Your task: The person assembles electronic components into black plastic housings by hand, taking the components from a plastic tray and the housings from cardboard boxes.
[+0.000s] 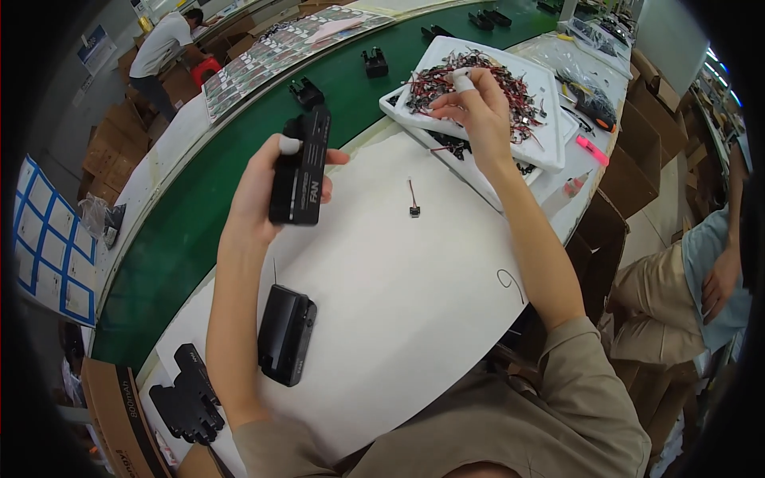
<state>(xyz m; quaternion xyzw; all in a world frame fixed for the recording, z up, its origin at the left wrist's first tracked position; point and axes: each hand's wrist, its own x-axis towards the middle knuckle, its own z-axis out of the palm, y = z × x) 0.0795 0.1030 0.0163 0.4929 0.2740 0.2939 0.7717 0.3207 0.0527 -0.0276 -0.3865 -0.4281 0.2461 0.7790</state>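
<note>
My left hand (253,191) is wrapped round a black plastic housing (301,179), held up on end above the white work surface (374,295). Over a white foam tray (551,147), my right hand (486,115) has its fingers drawn together at a heap of small parts with red and black wires (518,94). Whatever is between those fingertips is too small to make out. White covers sit on some fingertips. One small wired connector piece (414,211) lies alone on the surface between my arms. Beside my left forearm rests another black housing (287,334).
A green conveyor belt (199,179) curves past the far side, carrying black holders (374,62). Several black housings (187,406) are piled at the lower left. A loose wire (510,283), a pink marker (592,150) and cardboard boxes (629,167) are on the right. A person (677,295) sits there.
</note>
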